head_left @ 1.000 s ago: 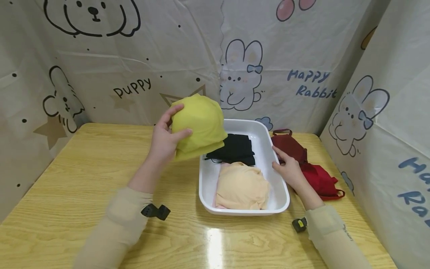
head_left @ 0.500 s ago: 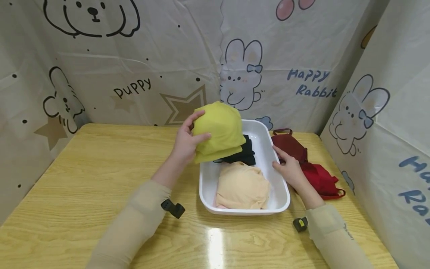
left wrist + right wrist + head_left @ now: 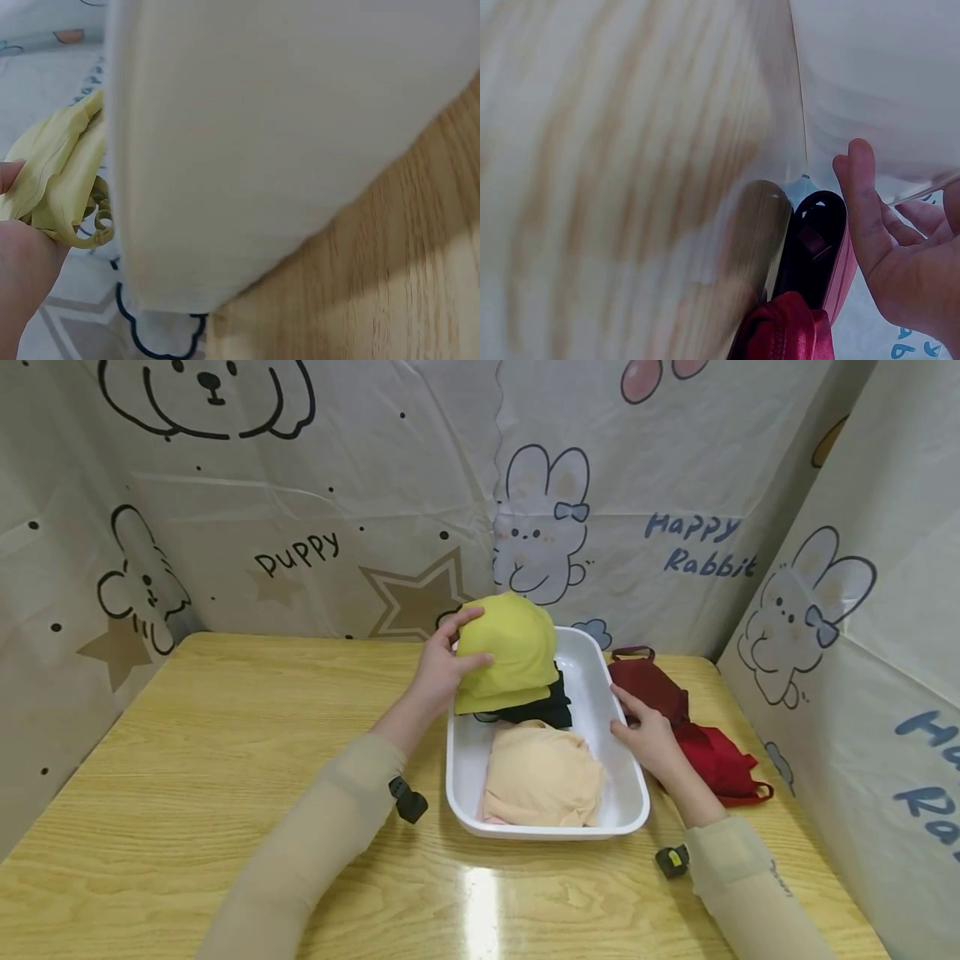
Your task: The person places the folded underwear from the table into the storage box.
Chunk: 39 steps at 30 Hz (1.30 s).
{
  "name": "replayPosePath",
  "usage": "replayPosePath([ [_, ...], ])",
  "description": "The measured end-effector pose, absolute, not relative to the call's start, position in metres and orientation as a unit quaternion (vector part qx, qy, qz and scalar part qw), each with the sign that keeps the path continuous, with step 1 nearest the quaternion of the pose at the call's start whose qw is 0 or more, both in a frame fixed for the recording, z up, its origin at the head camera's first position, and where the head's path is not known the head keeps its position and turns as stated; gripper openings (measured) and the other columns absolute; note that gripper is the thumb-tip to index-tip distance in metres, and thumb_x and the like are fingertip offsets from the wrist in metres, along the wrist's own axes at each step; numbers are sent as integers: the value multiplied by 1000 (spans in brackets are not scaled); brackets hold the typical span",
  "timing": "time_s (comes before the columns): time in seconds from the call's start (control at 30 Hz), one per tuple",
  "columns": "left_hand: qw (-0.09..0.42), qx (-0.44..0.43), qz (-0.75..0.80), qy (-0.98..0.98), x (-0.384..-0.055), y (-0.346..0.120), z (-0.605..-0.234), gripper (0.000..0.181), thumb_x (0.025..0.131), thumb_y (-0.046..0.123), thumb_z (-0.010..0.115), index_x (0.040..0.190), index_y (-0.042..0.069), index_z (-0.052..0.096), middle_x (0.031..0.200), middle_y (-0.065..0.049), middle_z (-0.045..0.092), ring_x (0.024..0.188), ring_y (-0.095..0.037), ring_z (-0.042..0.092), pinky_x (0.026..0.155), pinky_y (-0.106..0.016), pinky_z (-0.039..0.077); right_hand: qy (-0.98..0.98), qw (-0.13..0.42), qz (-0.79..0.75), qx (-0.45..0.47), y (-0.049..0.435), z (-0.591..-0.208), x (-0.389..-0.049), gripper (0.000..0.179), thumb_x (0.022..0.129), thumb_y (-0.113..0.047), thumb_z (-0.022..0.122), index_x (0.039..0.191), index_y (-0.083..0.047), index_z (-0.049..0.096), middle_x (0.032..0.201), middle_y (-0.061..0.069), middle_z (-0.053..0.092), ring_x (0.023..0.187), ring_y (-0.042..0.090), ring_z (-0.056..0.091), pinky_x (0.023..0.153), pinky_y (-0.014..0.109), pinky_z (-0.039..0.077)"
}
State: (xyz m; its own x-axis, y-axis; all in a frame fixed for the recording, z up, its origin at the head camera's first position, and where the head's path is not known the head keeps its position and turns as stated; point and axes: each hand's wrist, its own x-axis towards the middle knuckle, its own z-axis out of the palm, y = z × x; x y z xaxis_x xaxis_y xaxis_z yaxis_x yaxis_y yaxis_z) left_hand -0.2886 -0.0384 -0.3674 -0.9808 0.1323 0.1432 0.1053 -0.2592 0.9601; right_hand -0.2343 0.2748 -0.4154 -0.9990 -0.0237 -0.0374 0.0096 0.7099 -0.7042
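My left hand (image 3: 442,664) pinches a folded yellow bra (image 3: 510,643), thumb on its near face, over the far left of a white plastic tub (image 3: 555,833). In the left wrist view, thin straps curl from the underside of the yellow bra (image 3: 56,161), beside the tub's tall wall (image 3: 225,150). A folded black garment (image 3: 557,706) lies below it in the tub, partly hidden. Nearer me is a folded beige bra (image 3: 543,777) with a bit of pink beneath. My right hand (image 3: 648,739) holds the tub's right rim; in the right wrist view its fingers (image 3: 862,187) lie against the outer wall.
Right of the tub, a dark red bra (image 3: 648,689) and a bright red bra (image 3: 716,764) lie on the wooden table (image 3: 225,760), close by my right hand. A printed cloth (image 3: 300,485) hangs behind and along both sides.
My left hand has carried the yellow bra rightward and slightly down, from the tub's left side to over the black garment. My right hand has stayed at the rim.
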Motion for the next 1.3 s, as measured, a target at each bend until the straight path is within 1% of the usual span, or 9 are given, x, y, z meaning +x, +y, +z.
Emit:
replayPosePath([
  [0.1,18,87,772,629,-297,-37,-371,66,76,-14,69,131,21,54,129,-7,46,116,-23,50,88,-33,52,925,18,-379,-8,275,-416,-234,61,92,-15,56,148,-15,31,126,22,54,88,26,54,71,24,49],
  [0.3,35,90,743,662,-313,-36,-379,65,76,-10,71,131,22,55,133,-6,44,121,-24,47,96,-37,47,927,-10,-375,-28,277,-418,-235,60,90,-13,57,146,-11,36,119,22,59,86,26,58,69,24,51],
  [0.47,48,85,733,674,-323,-32,-386,65,76,-8,72,130,24,56,133,-6,46,122,-25,48,97,-38,47,927,-11,-374,-34,280,-418,-236,59,90,-13,56,146,-11,36,120,22,59,89,27,59,73,30,53],
  [0.57,57,84,724,683,-327,-30,-392,65,77,-6,72,130,25,56,135,-5,45,123,-26,47,96,-38,48,928,-10,-372,-35,280,-418,-237,59,91,-13,56,146,-11,35,121,22,59,90,28,58,75,33,53],
  [0.7,63,86,711,695,-330,-28,-398,65,76,-5,73,130,28,55,140,-2,42,123,-27,47,95,-39,48,928,-10,-370,-36,279,-417,-238,59,90,-13,56,146,-11,36,121,22,59,90,28,58,75,32,53],
  [0.83,58,100,684,720,-334,-26,-400,64,76,-2,75,128,29,56,142,1,41,124,-23,45,97,-38,47,929,-11,-369,-35,278,-418,-238,59,90,-13,56,146,-11,36,120,22,60,90,27,59,74,30,52],
  [1.0,43,131,629,765,-340,-22,-401,62,75,1,77,129,26,57,142,4,43,127,-19,42,103,-35,41,930,-14,-367,-35,278,-418,-238,59,90,-13,56,146,-11,36,118,21,60,88,27,59,72,28,52],
  [1.23,33,149,582,798,-340,-19,-400,61,76,-1,75,131,18,55,143,1,45,133,-19,37,111,-33,31,929,-11,-368,-33,278,-419,-238,59,90,-13,56,146,-12,36,119,21,60,90,27,58,74,31,52],
  [1.3,33,149,564,811,-340,-17,-401,61,76,-1,75,131,17,55,142,0,46,133,-19,37,111,-33,30,930,-11,-367,-32,277,-419,-238,59,90,-13,55,146,-12,36,120,21,60,91,27,58,75,31,52],
])
